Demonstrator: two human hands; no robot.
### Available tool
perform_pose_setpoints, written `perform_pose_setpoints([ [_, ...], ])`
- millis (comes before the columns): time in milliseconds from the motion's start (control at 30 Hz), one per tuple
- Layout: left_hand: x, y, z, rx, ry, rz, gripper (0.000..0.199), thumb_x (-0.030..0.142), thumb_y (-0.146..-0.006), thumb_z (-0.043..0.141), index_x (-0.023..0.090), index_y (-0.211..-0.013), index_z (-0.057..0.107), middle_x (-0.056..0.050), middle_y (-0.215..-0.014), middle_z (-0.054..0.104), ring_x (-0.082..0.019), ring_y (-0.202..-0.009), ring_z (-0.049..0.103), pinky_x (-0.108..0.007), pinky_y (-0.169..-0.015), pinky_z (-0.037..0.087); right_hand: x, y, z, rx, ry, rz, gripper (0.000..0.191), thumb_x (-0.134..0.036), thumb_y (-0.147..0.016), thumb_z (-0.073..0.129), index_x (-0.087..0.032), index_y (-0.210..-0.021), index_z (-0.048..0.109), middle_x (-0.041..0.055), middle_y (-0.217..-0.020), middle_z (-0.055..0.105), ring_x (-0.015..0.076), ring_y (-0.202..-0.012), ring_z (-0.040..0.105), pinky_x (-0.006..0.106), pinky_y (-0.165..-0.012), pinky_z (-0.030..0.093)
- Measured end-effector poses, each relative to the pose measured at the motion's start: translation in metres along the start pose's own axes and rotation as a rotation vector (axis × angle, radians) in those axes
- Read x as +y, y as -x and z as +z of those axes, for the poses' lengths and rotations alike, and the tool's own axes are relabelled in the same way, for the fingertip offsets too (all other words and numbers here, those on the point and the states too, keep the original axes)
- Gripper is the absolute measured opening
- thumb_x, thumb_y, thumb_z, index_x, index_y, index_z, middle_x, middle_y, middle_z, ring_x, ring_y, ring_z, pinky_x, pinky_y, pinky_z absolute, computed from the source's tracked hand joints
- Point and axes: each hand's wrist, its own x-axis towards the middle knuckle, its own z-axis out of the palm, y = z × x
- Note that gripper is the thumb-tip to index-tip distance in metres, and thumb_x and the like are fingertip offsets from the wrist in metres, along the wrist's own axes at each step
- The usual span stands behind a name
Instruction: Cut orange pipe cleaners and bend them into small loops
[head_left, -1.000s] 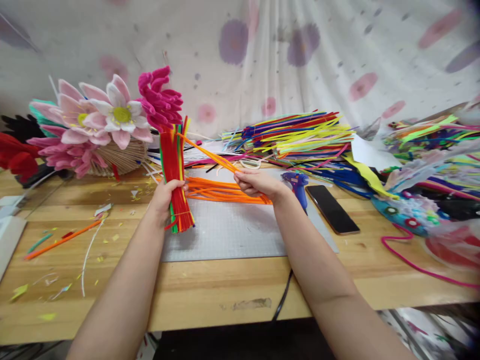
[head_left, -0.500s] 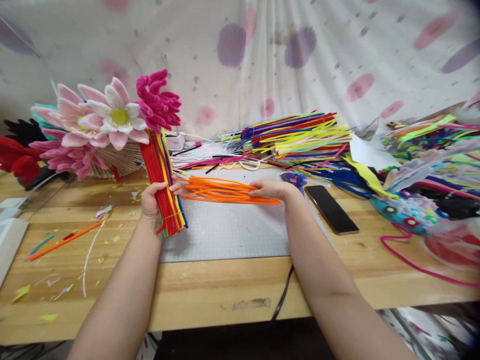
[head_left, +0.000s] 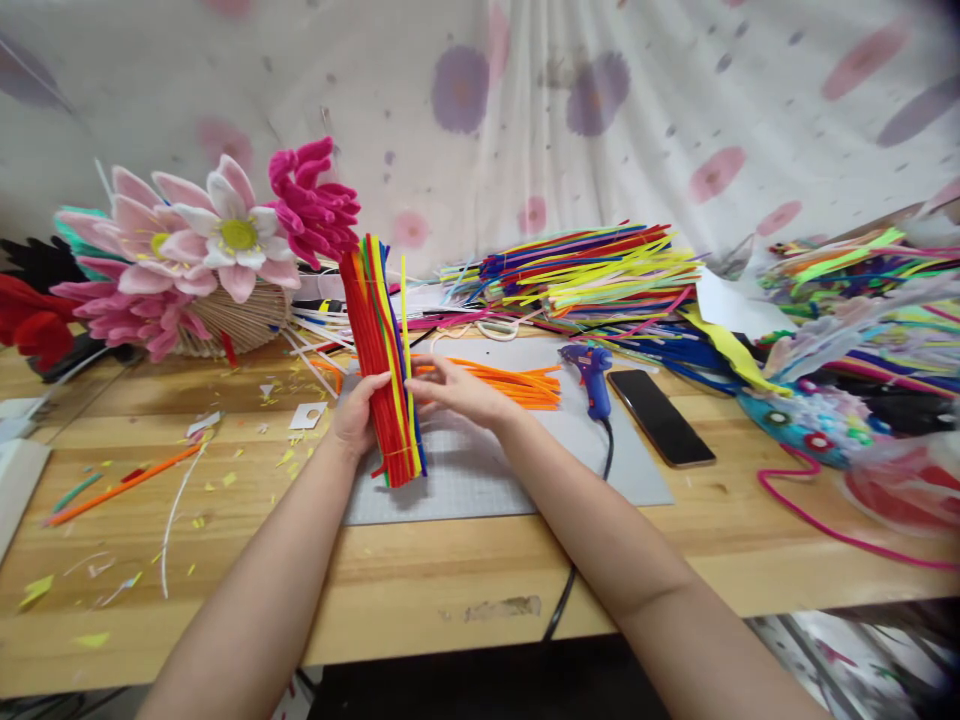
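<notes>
A pale curtain [head_left: 337, 60] with purple and pink flower prints hangs behind a wooden bench [head_left: 450, 580]; scraps are scattered over the bench's left part.

Progress: judged partway. The orange strips [head_left: 521, 382] lie on the grey mat [head_left: 480, 480], apart from the tied bundle [head_left: 369, 340]. Red, yellow, green and blue strips are together in the bundle, so separation by colour appears incomplete. One yellow strip [head_left: 405, 305] stands slightly away from the bundle's right edge at the top.

Hands: two. The left hand [head_left: 355, 418] is closed around the bundle's left side, holding it nearly upright, slightly tilted, above the mat's left part. The right hand [head_left: 459, 392] is half open, fingers bent, at the bundle's right edge beside the yellow strip; whether it grips that strip cannot be told.

Count: bundle, one; mat, one; blue glue gun [head_left: 594, 378], one, on the mat; black phone [head_left: 661, 418], one, to the glue gun's right; magenta flower [head_left: 311, 205], one, at the rear left; long orange piece [head_left: 127, 485], one, on the bench at left. The orange strips overlap and the bundle is dense; neither could be counted strip by strip.
</notes>
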Motion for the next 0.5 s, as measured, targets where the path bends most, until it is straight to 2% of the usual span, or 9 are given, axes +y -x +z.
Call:
perform_pose_setpoints([
  [67,-0.001,0.0,0.002,0.013,-0.031,-0.008,0.031,0.035,-0.072,0.058,0.014,-0.095,0.063,-0.007,-0.083,0.07,-0.021,-0.079,0.066,-0.033,-0.074,0.054,0.005,0.0,0.014,-0.045,-0.065,-0.025,0.052,-0.035,-0.069,0.065,-0.021,-0.115,0.044,0.0037,-0.111,0.057,0.016,-0.097,0.057,0.032,-0.085,0.049],
  [133,-0.001,0.0,0.005,-0.009,-0.054,0.012,0.038,0.042,-0.072,0.06,0.014,-0.097,0.063,-0.008,-0.088,0.07,-0.022,-0.087,0.065,-0.033,-0.078,0.052,0.007,0.0,0.019,-0.025,-0.069,-0.063,0.054,-0.029,-0.068,0.067,-0.02,-0.115,0.044,0.0042,-0.117,0.055,0.0161,-0.105,0.053,0.031,-0.094,0.043],
  [267,-0.006,-0.002,0.012,-0.059,-0.035,0.093,0.047,0.049,-0.068,0.063,0.013,-0.098,0.061,-0.009,-0.093,0.069,-0.023,-0.094,0.063,-0.033,-0.083,0.05,0.001,0.0,0.017,0.081,-0.018,-0.073,0.043,-0.028,-0.074,0.058,-0.017,-0.114,0.046,0.0061,-0.115,0.057,0.0179,-0.105,0.053,0.035,-0.094,0.042],
  [400,-0.012,-0.004,0.018,-0.002,0.0,0.227,0.042,0.04,-0.062,0.071,0.015,-0.094,0.061,-0.006,-0.091,0.069,-0.02,-0.094,0.062,-0.028,-0.083,0.049,-0.001,0.001,0.014,0.287,0.345,-0.204,0.051,-0.025,-0.072,0.059,-0.021,-0.121,0.045,0.0055,-0.118,0.053,0.0194,-0.11,0.049,0.038,-0.099,0.035],
  [500,-0.013,-0.004,0.018,0.052,-0.017,0.232,0.039,0.034,-0.059,0.074,0.014,-0.09,0.061,-0.004,-0.085,0.069,-0.02,-0.09,0.064,-0.028,-0.081,0.05,0.003,0.003,0.014,0.266,0.562,-0.238,0.061,-0.028,-0.066,0.066,-0.023,-0.123,0.045,0.0073,-0.121,0.049,0.0217,-0.113,0.045,0.04,-0.098,0.034],
])
